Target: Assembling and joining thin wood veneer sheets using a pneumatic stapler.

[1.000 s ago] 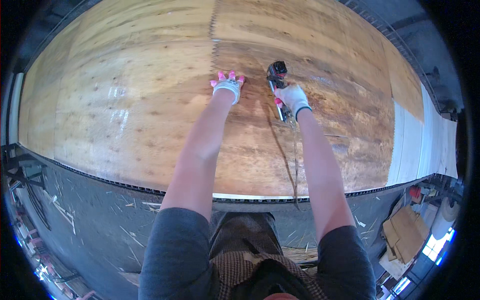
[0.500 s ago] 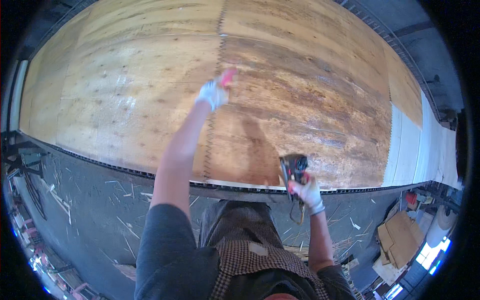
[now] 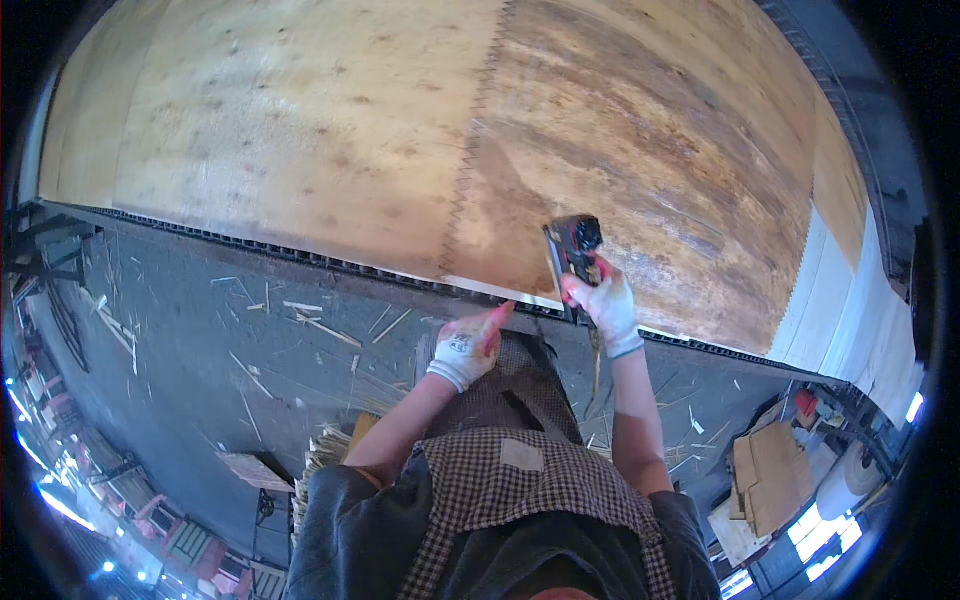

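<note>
Sheets of wood veneer (image 3: 300, 120) lie across a wide surface in front of me, with zigzag seams between them. In my right hand (image 3: 610, 305), in a white glove with pink fingers, is a black and red handheld power tool (image 3: 575, 245). The tool rests over the near edge of the darker, stained sheet (image 3: 650, 190), and a cord or hose hangs below it. My left hand (image 3: 470, 348), gloved the same way, is just below that edge with a finger stretched toward it. Nothing shows in it; its other fingers are partly hidden.
A dark chain-like rail (image 3: 280, 252) runs along the near edge. Thin wood scraps (image 3: 330, 330) litter the grey floor. White sheets (image 3: 815, 290) lie at the right end. Cardboard pieces (image 3: 770, 470) and a large pale roll (image 3: 850, 485) stand at the lower right.
My left hand has come back from the middle of the sheets to the near edge. The tool stays in my right hand near that edge. The view has shifted and tilted.
</note>
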A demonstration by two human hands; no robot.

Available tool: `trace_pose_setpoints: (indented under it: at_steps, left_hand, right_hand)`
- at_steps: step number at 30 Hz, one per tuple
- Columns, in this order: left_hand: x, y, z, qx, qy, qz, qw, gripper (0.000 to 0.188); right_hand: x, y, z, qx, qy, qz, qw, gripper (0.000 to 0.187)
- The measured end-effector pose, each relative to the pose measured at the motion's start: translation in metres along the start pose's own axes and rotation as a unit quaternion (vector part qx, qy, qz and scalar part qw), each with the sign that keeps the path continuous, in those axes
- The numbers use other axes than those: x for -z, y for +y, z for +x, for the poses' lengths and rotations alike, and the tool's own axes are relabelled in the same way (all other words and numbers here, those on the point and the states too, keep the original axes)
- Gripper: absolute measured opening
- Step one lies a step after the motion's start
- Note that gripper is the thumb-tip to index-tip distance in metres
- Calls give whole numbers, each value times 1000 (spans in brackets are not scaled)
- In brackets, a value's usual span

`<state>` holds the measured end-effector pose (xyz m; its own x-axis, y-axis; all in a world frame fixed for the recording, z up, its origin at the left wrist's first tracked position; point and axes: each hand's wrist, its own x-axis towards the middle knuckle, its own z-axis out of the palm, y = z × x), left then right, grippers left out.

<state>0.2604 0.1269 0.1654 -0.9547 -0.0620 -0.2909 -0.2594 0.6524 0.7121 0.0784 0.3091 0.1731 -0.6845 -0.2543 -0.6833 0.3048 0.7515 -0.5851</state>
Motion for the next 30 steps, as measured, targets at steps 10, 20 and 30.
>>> trace_pose_setpoints:
  at_steps: [10,20,30]
  left_hand:
    - [19,-37,-37,87,41,30,995,43]
    - [81,-92,2,156,87,367,913,65]
    - [106,-143,67,279,-68,434,854,61]
  right_hand:
    - [-48,-46,21,-12,-65,-202,977,49]
    - [-137,-104,17,159,-111,-307,932,56]
    - [-21,0,-52,57,-51,-249,965,58]
